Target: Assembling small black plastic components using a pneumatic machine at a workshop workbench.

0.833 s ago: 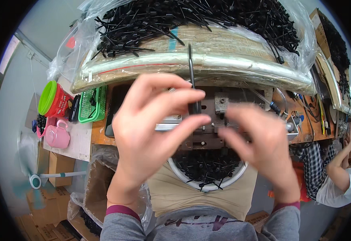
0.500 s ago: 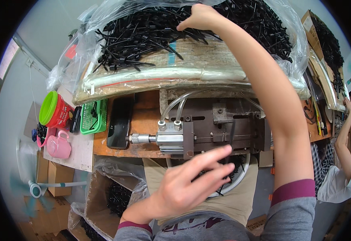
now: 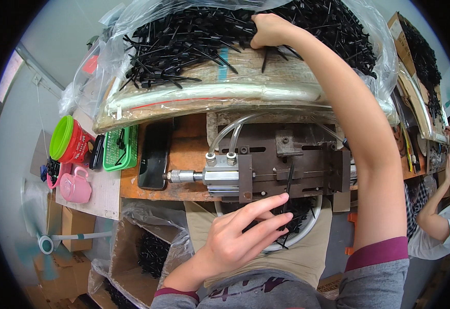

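Between its fingers my left hand (image 3: 235, 234) holds a thin black plastic stick-like part (image 3: 289, 179). The part stands roughly upright in view, its upper end over the front middle of a dark metal fixture (image 3: 263, 136). My right hand (image 3: 276, 31) reaches far forward into a heap of similar black parts (image 3: 183, 44) at the front edge of the heap. Its thumb and fingers are curled in toward each other; whatever lies between them is hidden among the parts. Below my left hand, more black parts (image 3: 299, 216) sit in a round white-rimmed container on my lap.
A silver air cylinder (image 3: 221, 177) with clear hoses joins the fixture's left side. Further left are a phone (image 3: 154, 162), a green basket (image 3: 128, 154), a red bucket (image 3: 75, 147) and a pink mug (image 3: 75, 185). A carton (image 3: 127, 247) stands lower left; another person (image 3: 436, 226) works at right.
My right hand has shifted right and slightly nearer along the heap, its thumb and fingers drawing closer together. The left hand has barely moved, still holding the stick-like part.
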A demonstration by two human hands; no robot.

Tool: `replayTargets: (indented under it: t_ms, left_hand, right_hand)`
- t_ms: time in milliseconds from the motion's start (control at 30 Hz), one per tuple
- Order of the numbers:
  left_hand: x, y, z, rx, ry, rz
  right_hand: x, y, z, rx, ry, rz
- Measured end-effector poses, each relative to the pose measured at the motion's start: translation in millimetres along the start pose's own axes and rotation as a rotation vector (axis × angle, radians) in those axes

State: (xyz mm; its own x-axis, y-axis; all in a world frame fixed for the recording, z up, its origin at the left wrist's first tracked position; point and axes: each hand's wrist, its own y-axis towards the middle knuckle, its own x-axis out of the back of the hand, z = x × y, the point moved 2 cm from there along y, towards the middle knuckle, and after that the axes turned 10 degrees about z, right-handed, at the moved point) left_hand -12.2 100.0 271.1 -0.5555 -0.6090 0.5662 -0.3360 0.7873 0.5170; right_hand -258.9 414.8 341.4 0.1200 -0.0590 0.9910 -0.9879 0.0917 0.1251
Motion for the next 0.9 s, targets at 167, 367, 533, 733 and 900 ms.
replayTargets:
  t_ms: [167, 367, 533, 733, 900]
  left_hand:
    - [-4.7, -0.3, 5.2, 0.055, 0.020, -0.045]
    - [-23.5, 5.4, 5.1, 0.126, 0.116, -0.015]
    - [-43.4, 4.2, 10.8, 0.141, 0.314, 0.004]
    - [-56.4, 8.2, 15.1, 0.082, 0.510, 0.108]
    - [-53.9, 19.1, 14.8, 0.110, 0.512, 0.167]
  right_hand:
    - [30.2, -60.7, 19.6, 0.082, 0.073, 0.274]
    - [37.9, -106.4, 4.8, 0.161, -0.011, 0.138]
    - [45.6, -135.1, -10.1, 0.332, -0.015, -0.110]
    - [45.5, -166.4, -6.0, 0.246, 0.129, -0.133]
    - [47.1, -179.8, -15.5, 0.236, 0.300, -0.295]
